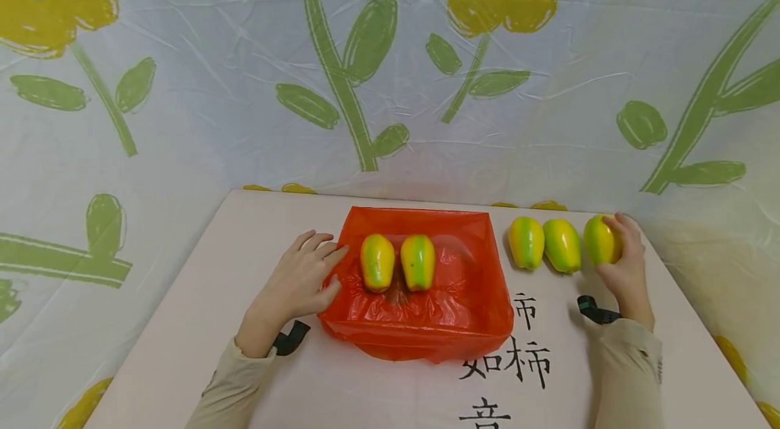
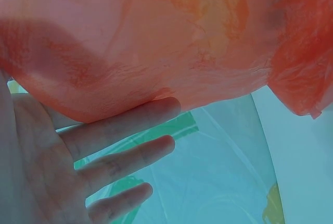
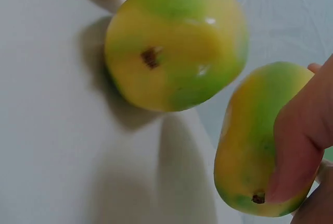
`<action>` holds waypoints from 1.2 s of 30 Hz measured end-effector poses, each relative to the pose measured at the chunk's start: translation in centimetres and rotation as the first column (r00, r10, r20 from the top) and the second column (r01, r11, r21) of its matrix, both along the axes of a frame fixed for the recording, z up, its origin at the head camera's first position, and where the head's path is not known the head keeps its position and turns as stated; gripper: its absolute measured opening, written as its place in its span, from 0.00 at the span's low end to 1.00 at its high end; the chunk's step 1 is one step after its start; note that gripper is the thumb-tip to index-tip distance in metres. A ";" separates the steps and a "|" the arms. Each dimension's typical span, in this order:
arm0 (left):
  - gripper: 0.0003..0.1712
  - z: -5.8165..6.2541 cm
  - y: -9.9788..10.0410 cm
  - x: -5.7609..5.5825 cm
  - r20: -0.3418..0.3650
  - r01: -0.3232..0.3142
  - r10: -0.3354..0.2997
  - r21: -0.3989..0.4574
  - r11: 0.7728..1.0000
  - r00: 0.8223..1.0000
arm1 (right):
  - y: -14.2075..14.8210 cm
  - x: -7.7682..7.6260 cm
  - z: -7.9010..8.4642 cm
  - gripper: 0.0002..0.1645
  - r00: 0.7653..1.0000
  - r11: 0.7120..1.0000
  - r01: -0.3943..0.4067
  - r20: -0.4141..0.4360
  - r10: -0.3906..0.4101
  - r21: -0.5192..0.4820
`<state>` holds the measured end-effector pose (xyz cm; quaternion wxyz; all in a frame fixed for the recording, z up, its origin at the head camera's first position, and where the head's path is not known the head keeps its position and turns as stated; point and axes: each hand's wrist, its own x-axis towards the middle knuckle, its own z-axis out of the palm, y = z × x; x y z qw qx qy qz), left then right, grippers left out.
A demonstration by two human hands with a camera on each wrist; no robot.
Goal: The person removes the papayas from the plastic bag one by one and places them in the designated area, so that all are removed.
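Observation:
My right hand [image 1: 627, 266] grips a yellow-green papaya [image 1: 600, 239] at the table's back right. In the right wrist view the thumb [image 3: 299, 146] presses along that papaya's side, close to its dark stem end. Two more papayas, a middle one [image 1: 562, 245] and a left one [image 1: 527, 243], lie just left of it. My left hand [image 1: 305, 277] has its fingers spread at the left side of a red plastic bag [image 1: 420, 331], which stands open like a box. Straight fingers lie against the bag in the left wrist view. Inside sit two papayas [image 1: 377, 263] side by side.
The pale table [image 1: 183, 348] bears black written characters [image 1: 530, 361] in front of and right of the bag. A white cloth with printed flowers [image 1: 341, 77] hangs behind and at both sides. Dark wrist-camera mounts [image 1: 597, 310] stick out from both wrists.

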<state>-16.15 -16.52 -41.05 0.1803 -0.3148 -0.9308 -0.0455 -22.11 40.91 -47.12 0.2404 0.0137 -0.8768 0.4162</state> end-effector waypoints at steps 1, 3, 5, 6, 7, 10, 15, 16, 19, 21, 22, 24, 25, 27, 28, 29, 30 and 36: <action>0.27 0.0 0.0 0.0 -0.001 0.001 -0.001 -0.001 1.000 1.000 | 0.1 -0.1 -0.2 0.54 1.000 1.000 -0.002 0.001 0.002 -0.006; 0.27 0.0 0.0 0.0 0.000 0.001 -0.001 -0.003 1.000 1.000 | 0.1 -0.2 -0.6 0.54 1.000 1.000 0.004 0.023 -0.004 -0.009; 0.27 -0.1 -0.1 0.0 0.001 0.000 0.000 -0.004 1.000 1.000 | 0.2 -0.3 -0.9 0.54 0.999 1.000 0.007 0.043 -0.007 -0.013; 0.27 -0.1 -0.1 -0.1 0.001 0.000 0.000 -0.004 1.000 1.000 | 0.2 -0.3 -1.0 0.54 0.999 1.000 0.007 0.050 -0.007 -0.011; 0.28 -0.1 -0.1 -0.1 0.002 0.001 -0.001 -0.003 1.000 1.000 | 0.2 -0.4 -1.2 0.54 0.998 1.000 0.008 0.059 -0.008 -0.003; 0.28 -0.1 -0.1 -0.1 0.000 0.002 -0.002 0.001 1.000 1.000 | 0.3 -0.6 -1.6 0.52 0.998 1.000 0.001 0.067 -0.002 0.017; 0.28 -0.1 -0.1 -0.1 -0.005 0.006 -0.006 0.000 1.000 1.000 | 0.4 -0.7 -1.9 0.51 0.997 0.999 -0.009 0.074 0.006 0.038; 0.28 0.0 -0.1 -0.1 -0.005 0.007 -0.007 -0.001 1.000 1.000 | 0.4 -0.6 -1.9 0.51 0.997 0.999 -0.014 0.078 0.011 0.038; 0.27 0.0 -0.1 -0.1 -0.008 0.009 -0.009 0.000 1.000 1.000 | 0.5 -0.5 -1.9 0.53 0.994 0.999 -0.023 0.108 0.019 0.038; 0.27 0.0 -0.1 -0.1 -0.010 0.010 -0.010 0.002 1.000 1.000 | 0.6 -0.3 -1.8 0.54 0.990 0.999 -0.029 0.137 0.024 0.033; 0.27 0.0 -0.1 -0.1 -0.011 0.010 -0.010 0.004 1.000 1.000 | 0.6 -0.2 -1.8 0.55 0.988 0.999 -0.032 0.151 0.027 0.031; 0.27 -0.1 -0.1 -0.1 -0.012 0.011 -0.011 0.006 1.000 1.000 | 0.7 -0.2 -1.8 0.57 0.984 0.999 -0.037 0.178 0.032 0.023; 0.27 -0.1 -0.1 -0.1 -0.011 0.010 -0.010 0.007 1.000 1.000 | 0.7 -0.1 -1.8 0.57 0.982 0.999 -0.038 0.187 0.034 0.017; 0.27 -0.1 -0.1 -0.1 -0.011 0.009 -0.009 0.008 1.000 1.000 | 0.8 -0.1 -1.9 0.56 0.979 0.999 -0.038 0.200 0.035 0.009; 0.27 -0.1 -0.1 -0.1 -0.011 0.008 -0.008 0.008 1.000 1.000 | 0.8 -0.1 -1.9 0.56 0.978 0.999 -0.038 0.204 0.036 0.001; 0.27 -0.1 -0.1 -0.1 -0.011 0.008 -0.008 0.007 1.000 1.000 | 0.8 -0.1 -1.9 0.56 0.977 0.999 -0.034 0.209 0.036 -0.009; 0.27 0.0 -0.1 -0.1 -0.011 0.008 -0.008 0.007 1.000 1.000 | 0.8 -0.1 -1.9 0.56 0.977 0.999 -0.031 0.212 0.035 -0.018; 0.27 0.0 -0.1 0.0 -0.014 0.009 -0.009 0.005 1.000 1.000 | 0.7 0.3 -1.9 0.57 0.976 0.998 -0.003 0.217 0.017 -0.064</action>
